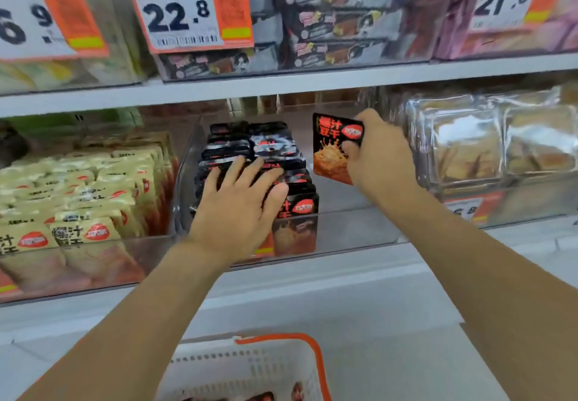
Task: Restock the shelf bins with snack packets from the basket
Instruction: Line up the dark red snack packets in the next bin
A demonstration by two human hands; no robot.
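A clear plastic shelf bin [353, 232] in the middle of the lower shelf holds rows of black and red snack packets [275, 147] standing upright. My left hand [240, 203] lies flat on top of the front packets, fingers spread and straight. My right hand [375, 153] grips one black and red snack packet [328, 147] upright above the bin's bare right side. A white basket with an orange rim [281, 357] sits at the bottom of the view, with a few packets showing inside.
Left of the bin, a bin of beige packets [84, 200] is packed full. On the right are clear-wrapped cakes [488, 141]. The upper shelf [281, 81] carries price tags [184, 10] and dark packets close above my hands.
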